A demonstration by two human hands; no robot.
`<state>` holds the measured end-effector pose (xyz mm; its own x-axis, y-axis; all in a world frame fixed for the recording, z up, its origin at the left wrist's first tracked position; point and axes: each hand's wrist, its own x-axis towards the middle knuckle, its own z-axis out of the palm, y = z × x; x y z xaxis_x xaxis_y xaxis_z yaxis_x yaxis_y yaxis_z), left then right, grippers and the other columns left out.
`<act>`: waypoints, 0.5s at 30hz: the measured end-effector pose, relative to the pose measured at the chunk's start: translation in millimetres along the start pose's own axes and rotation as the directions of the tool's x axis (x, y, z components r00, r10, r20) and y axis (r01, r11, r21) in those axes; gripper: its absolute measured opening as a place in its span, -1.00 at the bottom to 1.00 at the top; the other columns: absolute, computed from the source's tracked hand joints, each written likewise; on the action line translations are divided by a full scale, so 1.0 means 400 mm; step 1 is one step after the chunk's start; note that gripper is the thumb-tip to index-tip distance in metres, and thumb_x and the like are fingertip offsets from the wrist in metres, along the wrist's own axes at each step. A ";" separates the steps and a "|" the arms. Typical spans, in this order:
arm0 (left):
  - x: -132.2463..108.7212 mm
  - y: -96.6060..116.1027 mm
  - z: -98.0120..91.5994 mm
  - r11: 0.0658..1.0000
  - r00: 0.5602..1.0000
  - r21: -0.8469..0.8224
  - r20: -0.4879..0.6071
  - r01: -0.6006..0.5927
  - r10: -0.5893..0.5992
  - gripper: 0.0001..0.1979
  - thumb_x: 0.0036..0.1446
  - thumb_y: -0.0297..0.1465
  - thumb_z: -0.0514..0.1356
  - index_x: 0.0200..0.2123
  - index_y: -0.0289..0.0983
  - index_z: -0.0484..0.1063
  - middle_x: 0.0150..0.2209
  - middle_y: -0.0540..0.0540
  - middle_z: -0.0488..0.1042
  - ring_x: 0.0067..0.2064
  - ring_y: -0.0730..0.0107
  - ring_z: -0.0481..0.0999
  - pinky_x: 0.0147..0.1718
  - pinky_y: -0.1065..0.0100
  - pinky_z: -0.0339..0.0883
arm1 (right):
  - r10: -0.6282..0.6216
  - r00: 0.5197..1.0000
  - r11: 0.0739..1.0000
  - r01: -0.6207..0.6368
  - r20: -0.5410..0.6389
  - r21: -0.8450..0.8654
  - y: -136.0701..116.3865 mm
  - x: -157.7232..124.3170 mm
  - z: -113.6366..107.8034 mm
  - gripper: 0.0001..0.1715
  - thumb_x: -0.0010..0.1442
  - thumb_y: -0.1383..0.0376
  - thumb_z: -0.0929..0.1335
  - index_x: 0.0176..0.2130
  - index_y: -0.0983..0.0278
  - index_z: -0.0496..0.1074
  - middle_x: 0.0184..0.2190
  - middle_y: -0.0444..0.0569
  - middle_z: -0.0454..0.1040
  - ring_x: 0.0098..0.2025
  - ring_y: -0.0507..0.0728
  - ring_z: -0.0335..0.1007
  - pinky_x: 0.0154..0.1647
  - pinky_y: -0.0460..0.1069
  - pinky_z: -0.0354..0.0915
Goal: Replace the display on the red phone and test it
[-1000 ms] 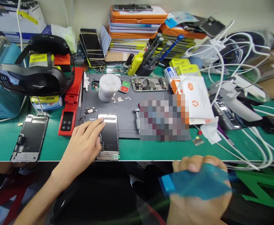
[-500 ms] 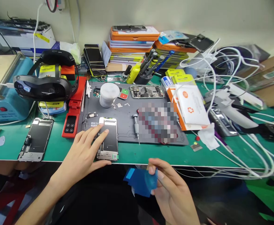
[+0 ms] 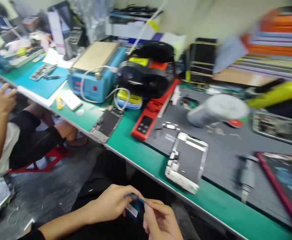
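Note:
A dark blue film sheet (image 3: 137,207) with a pale label is pinched between both hands, over the lap and below the bench's front edge. My left hand (image 3: 112,204) grips its left side with curled fingers. On the other side, my right hand (image 3: 162,218) holds it between thumb and fingers. A phone screen assembly (image 3: 189,160) lies back side up, tilted across the edge of the grey work mat (image 3: 225,156), touched by neither hand. Another phone screen (image 3: 108,123) rests farther left on the green bench.
Near the mat are a red device (image 3: 146,125), a white round tub (image 3: 218,108), a screwdriver (image 3: 248,176) and a red-framed phone (image 3: 283,186). A blue heating machine (image 3: 96,83) stands behind, beside a black headset (image 3: 146,78). At far left a seated person's hands (image 3: 2,100) hold a phone.
The view has swung left. My left hand has left the phone screen and now grips the blue film together with my right hand.

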<state>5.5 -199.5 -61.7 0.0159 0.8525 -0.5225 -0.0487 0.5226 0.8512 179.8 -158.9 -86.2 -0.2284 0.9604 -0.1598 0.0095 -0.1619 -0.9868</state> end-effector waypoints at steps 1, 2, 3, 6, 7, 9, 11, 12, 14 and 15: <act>-0.003 -0.044 -0.014 0.995 0.996 -0.081 -0.071 0.056 -0.062 -0.65 0.50 -0.16 0.14 0.09 -0.19 0.62 -0.31 -0.01 0.59 -0.51 0.48 0.46 -0.51 0.40 0.40 | -0.047 0.993 0.989 0.063 0.112 -0.137 0.026 0.000 0.019 -0.89 0.44 0.17 0.47 -0.11 0.14 0.62 -0.16 0.04 0.70 -0.43 0.13 0.64 -0.54 -0.05 0.50; -0.004 -0.090 -0.032 0.981 0.982 -0.171 -0.146 0.096 -0.122 -0.62 0.49 -0.16 0.17 0.22 -0.17 0.54 -0.37 0.04 0.52 -0.53 0.50 0.41 -0.55 0.43 0.36 | -0.094 0.964 0.948 0.164 0.250 -0.273 0.053 0.002 0.035 -0.83 0.46 0.14 0.45 -0.08 0.15 0.64 -0.13 0.08 0.72 -0.28 0.22 0.73 -0.43 0.00 0.59; -0.005 -0.139 -0.053 0.958 0.957 -0.261 -0.225 0.121 -0.182 -0.59 0.47 -0.16 0.22 0.28 -0.18 0.48 -0.39 0.07 0.47 -0.52 0.50 0.41 -0.57 0.45 0.33 | -0.113 0.912 0.877 0.278 0.395 -0.392 0.081 0.004 0.050 -0.76 0.50 0.11 0.40 -0.02 0.15 0.64 -0.07 0.10 0.73 -0.16 0.28 0.77 -0.33 0.03 0.64; -0.020 -0.290 -0.134 0.851 0.812 -0.511 -0.444 0.117 -0.379 -0.62 0.48 -0.12 0.24 0.14 -0.29 0.49 -0.19 -0.05 0.55 -0.36 0.46 0.52 -0.39 0.37 0.49 | -0.125 0.773 0.729 0.497 0.622 -0.470 0.163 -0.001 0.080 -0.56 0.56 -0.01 0.30 0.04 0.18 0.65 -0.11 0.14 0.76 -0.20 0.34 0.79 -0.34 0.08 0.67; -0.032 -0.339 -0.165 0.808 0.767 -0.580 -0.469 0.105 -0.437 -0.61 0.46 -0.12 0.27 0.14 -0.29 0.49 -0.07 -0.11 0.58 -0.22 0.37 0.59 -0.26 0.27 0.58 | -0.122 0.741 0.719 0.525 0.661 -0.456 0.186 -0.008 0.086 -0.51 0.57 -0.04 0.28 0.03 0.19 0.66 -0.14 0.13 0.77 -0.23 0.34 0.79 -0.35 0.08 0.67; -0.067 -0.433 -0.223 0.728 0.678 -0.683 -0.507 0.062 -0.533 -0.58 0.44 -0.14 0.30 0.20 -0.27 0.49 0.10 -0.19 0.57 -0.01 0.21 0.63 -0.04 0.10 0.62 | -0.101 0.682 0.712 0.558 0.724 -0.426 0.222 -0.029 0.092 -0.43 0.58 -0.08 0.23 0.01 0.18 0.67 -0.17 0.10 0.77 -0.24 0.33 0.80 -0.33 0.08 0.68; -0.112 -0.513 -0.270 0.671 0.573 -0.742 -0.542 0.016 -0.614 -0.56 0.43 -0.15 0.30 0.23 -0.27 0.48 0.17 -0.22 0.55 0.08 0.13 0.62 0.05 0.01 0.61 | -0.079 0.632 0.698 0.587 0.771 -0.410 0.246 -0.051 0.095 -0.38 0.59 -0.10 0.19 -0.01 0.16 0.68 -0.19 0.06 0.77 -0.24 0.31 0.80 -0.32 0.07 0.68; -0.136 -0.546 -0.286 0.652 0.516 -0.758 -0.558 0.001 -0.650 -0.56 0.43 -0.16 0.31 0.24 -0.26 0.48 0.19 -0.22 0.54 0.10 0.12 0.61 0.07 -0.01 0.60 | -0.067 0.613 0.690 0.598 0.787 -0.407 0.255 -0.061 0.096 -0.36 0.60 -0.11 0.18 -0.02 0.16 0.69 -0.21 0.05 0.77 -0.24 0.30 0.80 -0.32 0.06 0.68; -0.183 -0.596 -0.303 0.634 0.407 -0.774 -0.579 -0.002 -0.706 -0.55 0.43 -0.17 0.31 0.25 -0.26 0.48 0.22 -0.23 0.53 0.13 0.10 0.61 0.09 -0.03 0.59 | -0.044 0.592 0.671 0.614 0.805 -0.415 0.270 -0.074 0.099 -0.29 0.60 -0.14 0.14 -0.03 0.17 0.69 -0.22 0.06 0.76 -0.24 0.28 0.79 -0.31 0.04 0.66; -0.205 -0.611 -0.305 0.632 0.354 -0.775 -0.588 0.010 -0.727 -0.55 0.43 -0.17 0.31 0.25 -0.26 0.47 0.22 -0.23 0.53 0.13 0.10 0.60 0.10 -0.03 0.59 | -0.034 0.590 0.660 0.619 0.807 -0.425 0.276 -0.077 0.102 -0.25 0.60 -0.15 0.11 -0.03 0.18 0.70 -0.22 0.08 0.76 -0.25 0.28 0.79 -0.31 0.02 0.65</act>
<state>-105.9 -398.7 -233.1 -0.5467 -0.0854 -0.8330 -0.8046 0.3293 0.4942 148.3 -215.8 -189.1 -0.9204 0.3891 -0.0384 0.2787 0.5840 -0.7624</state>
